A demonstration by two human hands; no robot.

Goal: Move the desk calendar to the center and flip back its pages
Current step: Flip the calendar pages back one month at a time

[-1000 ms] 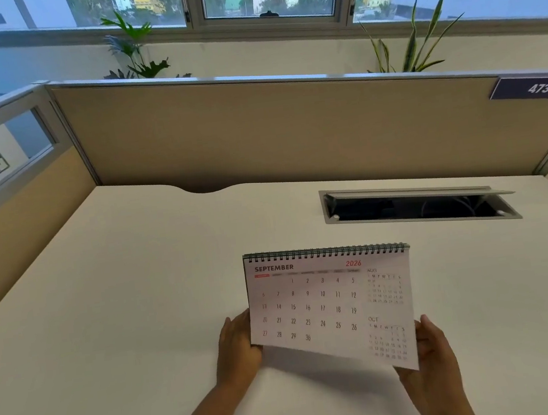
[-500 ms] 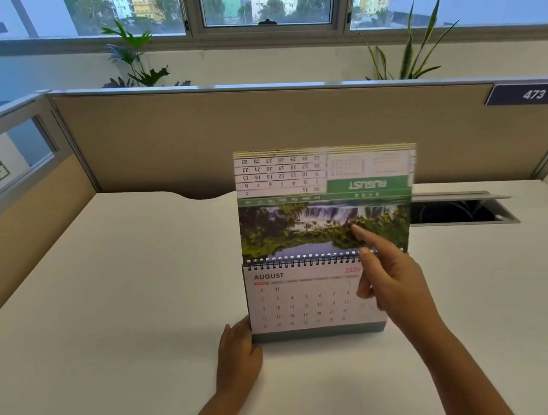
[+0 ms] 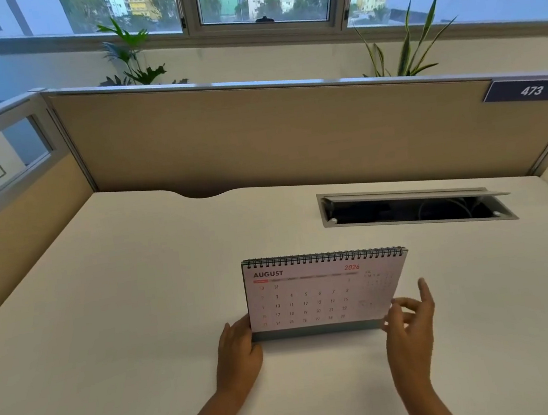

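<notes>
The spiral-bound desk calendar (image 3: pixel 321 293) stands upright near the middle front of the white desk (image 3: pixel 123 312), showing its AUGUST 2026 page. My left hand (image 3: pixel 238 349) grips the calendar's lower left corner and base. My right hand (image 3: pixel 411 325) is at the lower right corner, fingers spread, thumb and fingertips touching the edge of the front page; the index finger points up. Whether the page is pinched is unclear.
An open cable tray (image 3: pixel 414 207) with a raised lid is cut into the desk at the back right. Tan partition panels (image 3: pixel 273 131) wall the desk at the back and left. A plate marked 473 (image 3: pixel 531 91) hangs on the partition.
The September page was flipped up and over the spiral by my right hand, leaving August in front. My right hand came back down to the lower right corner. My left hand stayed put.
</notes>
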